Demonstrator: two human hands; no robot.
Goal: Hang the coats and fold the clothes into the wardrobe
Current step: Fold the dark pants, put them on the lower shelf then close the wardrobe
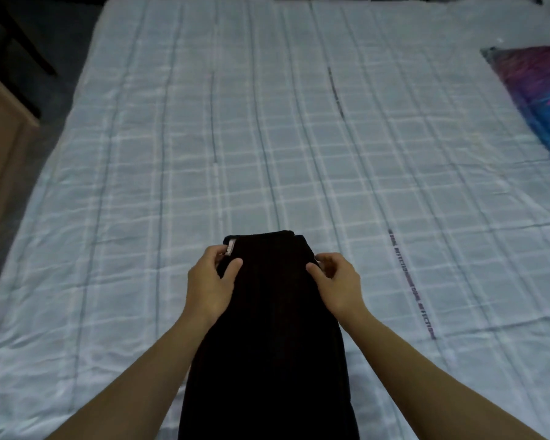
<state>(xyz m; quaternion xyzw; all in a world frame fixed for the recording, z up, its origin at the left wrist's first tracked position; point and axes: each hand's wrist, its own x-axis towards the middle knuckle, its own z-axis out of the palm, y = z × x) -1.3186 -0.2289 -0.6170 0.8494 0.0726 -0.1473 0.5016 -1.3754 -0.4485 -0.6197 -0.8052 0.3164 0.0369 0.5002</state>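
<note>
A long black garment [269, 338] lies lengthwise on the bed [204, 147], running from the near edge toward the middle, with a small pale label at its far left corner. My left hand [208, 281] grips the garment's far left edge near the label, thumb on top. My right hand [337, 281] pinches the far right edge, fingers curled at the cloth. Both forearms reach in from the bottom of the view, one on each side of the garment.
The bed carries a pale blue checked sheet, wrinkled near the front. A purple and blue pillow [540, 93] lies at the right edge. A light wooden piece of furniture [0, 147] stands left of the bed, with dark floor behind it.
</note>
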